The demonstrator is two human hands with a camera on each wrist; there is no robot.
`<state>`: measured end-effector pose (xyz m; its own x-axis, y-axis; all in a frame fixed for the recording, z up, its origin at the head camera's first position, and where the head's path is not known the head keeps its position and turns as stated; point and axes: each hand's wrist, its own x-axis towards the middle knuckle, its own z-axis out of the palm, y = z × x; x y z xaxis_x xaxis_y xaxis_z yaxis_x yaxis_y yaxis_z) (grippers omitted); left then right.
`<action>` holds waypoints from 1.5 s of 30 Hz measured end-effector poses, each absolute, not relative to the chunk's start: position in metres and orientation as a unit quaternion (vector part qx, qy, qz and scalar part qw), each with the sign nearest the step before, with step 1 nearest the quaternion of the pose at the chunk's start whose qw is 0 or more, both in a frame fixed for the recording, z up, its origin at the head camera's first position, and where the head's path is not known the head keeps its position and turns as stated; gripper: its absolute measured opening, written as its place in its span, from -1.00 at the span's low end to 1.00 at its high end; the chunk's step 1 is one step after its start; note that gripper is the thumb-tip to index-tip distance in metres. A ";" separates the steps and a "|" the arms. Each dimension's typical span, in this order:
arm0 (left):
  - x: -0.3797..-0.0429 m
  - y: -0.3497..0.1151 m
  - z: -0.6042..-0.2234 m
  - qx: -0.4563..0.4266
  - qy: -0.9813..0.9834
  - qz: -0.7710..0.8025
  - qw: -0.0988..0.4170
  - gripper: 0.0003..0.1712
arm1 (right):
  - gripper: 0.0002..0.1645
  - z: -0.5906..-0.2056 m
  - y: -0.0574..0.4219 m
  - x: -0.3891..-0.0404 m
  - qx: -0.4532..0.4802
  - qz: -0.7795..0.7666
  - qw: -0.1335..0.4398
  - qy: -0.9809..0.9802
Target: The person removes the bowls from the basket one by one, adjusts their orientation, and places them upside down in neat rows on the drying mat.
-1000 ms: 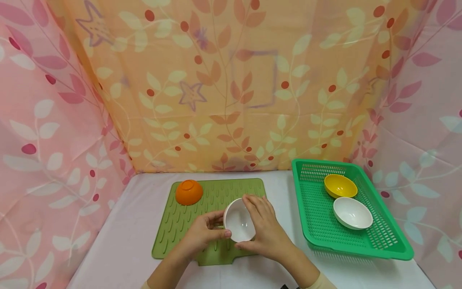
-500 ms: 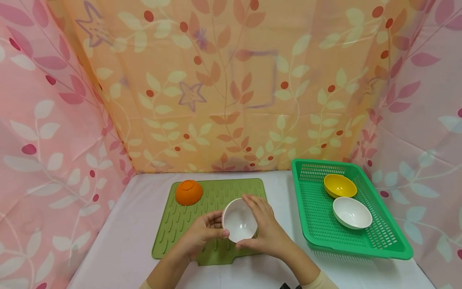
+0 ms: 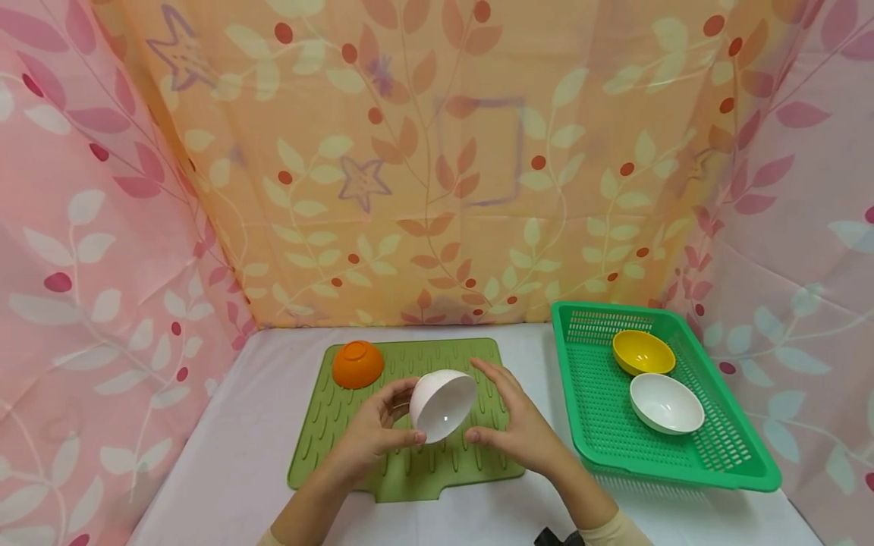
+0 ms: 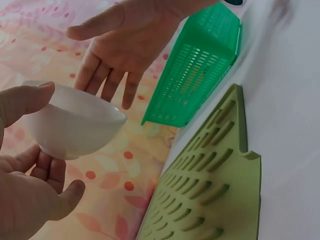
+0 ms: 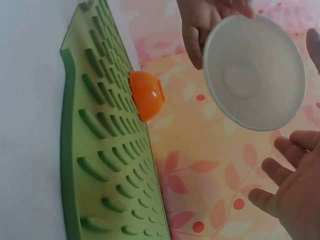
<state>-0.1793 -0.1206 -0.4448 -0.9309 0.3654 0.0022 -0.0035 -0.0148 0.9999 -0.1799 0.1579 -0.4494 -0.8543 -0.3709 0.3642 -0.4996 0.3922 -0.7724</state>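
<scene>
My left hand [image 3: 375, 428] grips a small white bowl [image 3: 444, 406] above the green mat, thumb at the rim and fingers behind its outside. Tilted on its side, the bowl turns its hollow toward the lower right in the head view. My right hand [image 3: 522, 428] is apart from it on the right, fingers straight and spread, palm toward the bowl. In the right wrist view the inside of the bowl [image 5: 255, 72] faces the camera. An orange bowl [image 3: 358, 364] lies upside down on the far left corner of the drying mat [image 3: 410, 485].
A green perforated basket [image 3: 580, 394] stands at the right of the white table [image 3: 218, 440]. In it sit a yellow bowl [image 3: 644, 352] and another white bowl [image 3: 666, 403], both right side up. Floral curtains [image 3: 423, 227] close off the back and sides.
My right hand has let go of the white bowl and drawn away to the right, its fingers spreading. The bowl has turned in my left hand, showing more of its outside.
</scene>
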 end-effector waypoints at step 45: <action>-0.166 -0.109 -0.445 0.278 0.813 0.509 -0.051 0.02 | -0.04 -0.448 0.151 -0.177 0.167 0.640 -0.150 -0.735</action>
<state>-0.1660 -0.1086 -0.4447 -0.8404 0.3995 0.3663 0.5040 0.3278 0.7991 -0.1773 0.1514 -0.4479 -0.8997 -0.4364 -0.0066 -0.0529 0.1241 -0.9909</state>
